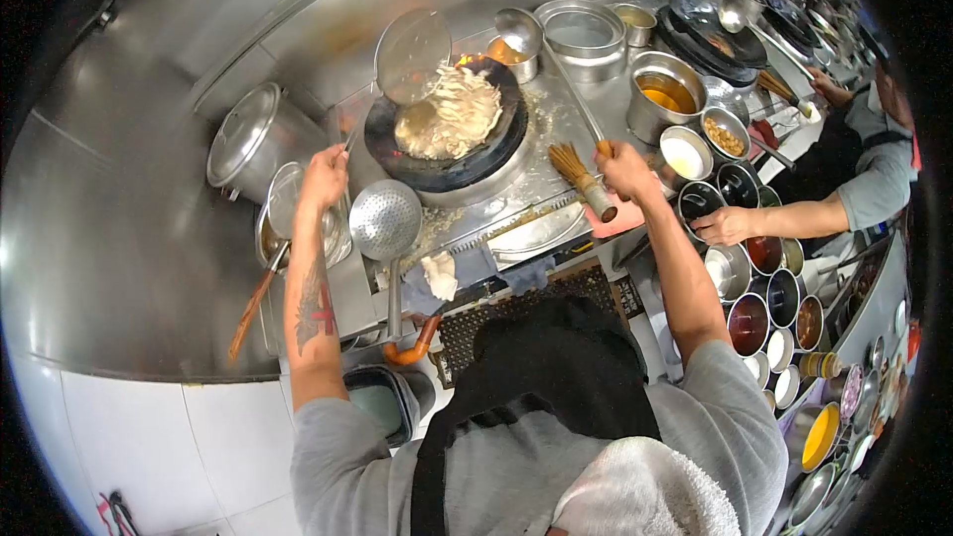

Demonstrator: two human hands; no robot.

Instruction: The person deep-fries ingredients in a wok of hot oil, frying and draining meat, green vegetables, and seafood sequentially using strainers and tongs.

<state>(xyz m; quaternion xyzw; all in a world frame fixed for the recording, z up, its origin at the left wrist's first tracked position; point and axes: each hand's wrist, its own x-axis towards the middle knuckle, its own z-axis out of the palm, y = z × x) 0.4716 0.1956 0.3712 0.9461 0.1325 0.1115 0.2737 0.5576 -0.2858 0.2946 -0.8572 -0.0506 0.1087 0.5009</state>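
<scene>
On the stove, in the head view, sits a black wok (511,124), with pale food (455,111) heaped in it and a bit of fire (465,61) behind. The left hand (326,177) is at the wok's left side, its fingers curled tight round a thin handle; I cannot tell if it belongs to the wok or to the strainer (412,52) tipped over it. The right hand (625,173) is wrapped round the end of a ladle (519,32), whose bowl is up past the wok, by a small pot

Food could slide over the wok's far rim if the wok tips too much. The fire could burn skin if a hand goes too near. The ladle could bump the big pot (667,94) of orange liquid if it swings right, and spill it

On the left, the lidded pot (245,139) and the holed scoop (385,220) hem in the left arm. On the right, the brush (578,177) lies just by the right hand, and another person's hand (725,225) is over the cups, so elbow room looks small there. Some bare steel (546,129) shows between wok and brush
</scene>
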